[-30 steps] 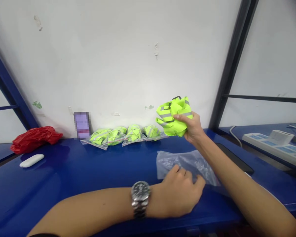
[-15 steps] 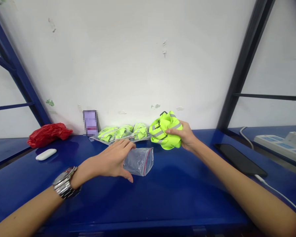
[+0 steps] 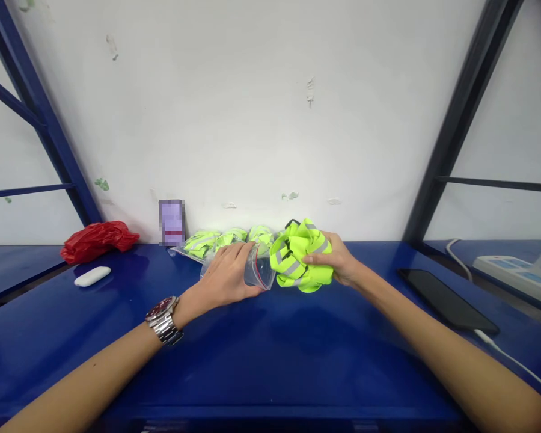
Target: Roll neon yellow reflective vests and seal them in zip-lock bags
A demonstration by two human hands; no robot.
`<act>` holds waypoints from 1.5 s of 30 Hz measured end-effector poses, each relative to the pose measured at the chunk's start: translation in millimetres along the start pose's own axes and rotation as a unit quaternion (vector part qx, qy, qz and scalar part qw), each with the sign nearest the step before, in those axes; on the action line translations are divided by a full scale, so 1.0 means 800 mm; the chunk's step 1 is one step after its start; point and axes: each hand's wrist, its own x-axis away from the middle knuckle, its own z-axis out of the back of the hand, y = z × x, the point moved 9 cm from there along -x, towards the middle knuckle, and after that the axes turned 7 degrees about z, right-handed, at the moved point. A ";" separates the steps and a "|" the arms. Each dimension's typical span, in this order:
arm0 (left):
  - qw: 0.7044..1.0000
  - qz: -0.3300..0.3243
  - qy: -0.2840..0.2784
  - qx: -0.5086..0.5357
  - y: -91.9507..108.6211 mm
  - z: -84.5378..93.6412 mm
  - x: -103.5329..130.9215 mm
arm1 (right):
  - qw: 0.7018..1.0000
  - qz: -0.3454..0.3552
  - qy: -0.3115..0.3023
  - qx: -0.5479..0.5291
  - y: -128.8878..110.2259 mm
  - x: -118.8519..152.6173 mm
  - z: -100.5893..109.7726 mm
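My right hand [image 3: 336, 260] is closed on a bundled neon-yellow reflective vest [image 3: 303, 258] with grey stripes and a black buckle. My left hand [image 3: 229, 270], a steel watch on its wrist, grips a clear zip bag [image 3: 264, 270] with a red seal line. The bag's mouth is parted and faces the vest, whose left side is right by it. Behind my left hand, along the wall, lie several similar yellow bundles [image 3: 202, 242] in clear bags.
A red plastic bag [image 3: 99, 240] and a white earphone case [image 3: 92, 276] lie left on the blue table [image 3: 270, 373]. A phone [image 3: 172, 222] leans against the wall. At right are a black phone [image 3: 446, 299] on a white cable and a power strip [image 3: 514, 273].
My left hand has taken hold of the clear bag and raised it off the table, its mouth now parted. My right hand has brought the vest slightly lower, close to the bag.
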 end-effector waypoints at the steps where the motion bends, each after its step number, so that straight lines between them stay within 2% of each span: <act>1: 1.000 -0.005 0.018 -0.013 0.003 0.005 0.002 | 1.000 0.003 -0.013 0.009 0.001 0.000 -0.005; 4: 0.997 -0.029 0.061 -0.046 0.018 0.014 0.007 | 0.998 0.017 -0.049 0.042 0.002 0.001 -0.018; 9: 0.993 -0.075 0.077 -0.052 0.042 0.012 0.014 | 0.986 0.032 -0.102 0.125 0.002 0.003 -0.031; 14: 0.991 -0.095 0.086 -0.040 0.054 0.008 0.017 | 0.974 0.062 -0.109 0.187 -0.002 0.004 -0.038; 18: 0.991 -0.099 0.079 -0.042 0.060 0.004 0.019 | 0.977 0.063 -0.109 0.175 0.003 0.006 -0.045; 23: 0.991 -0.088 0.097 -0.025 0.064 0.008 0.020 | 0.992 0.028 -0.086 0.090 0.017 0.007 -0.048; 26: 0.991 -0.083 0.105 -0.017 0.064 0.010 0.019 | 0.985 0.064 -0.048 0.151 0.013 0.006 -0.045; 30: 0.990 -0.072 0.119 -0.019 0.063 0.011 0.016 | 0.950 0.126 0.026 0.285 0.003 0.009 -0.041; 36: 0.989 -0.071 0.132 -0.001 0.064 0.009 0.014 | 0.931 0.161 0.041 0.324 -0.002 0.021 -0.057; 41: 0.992 -0.072 0.099 0.023 0.071 -0.003 0.013 | 0.928 0.113 0.039 0.352 0.003 0.023 -0.067; 45: 0.991 -0.090 0.098 0.023 0.080 -0.006 0.016 | 0.920 0.081 0.038 0.381 0.014 0.023 -0.072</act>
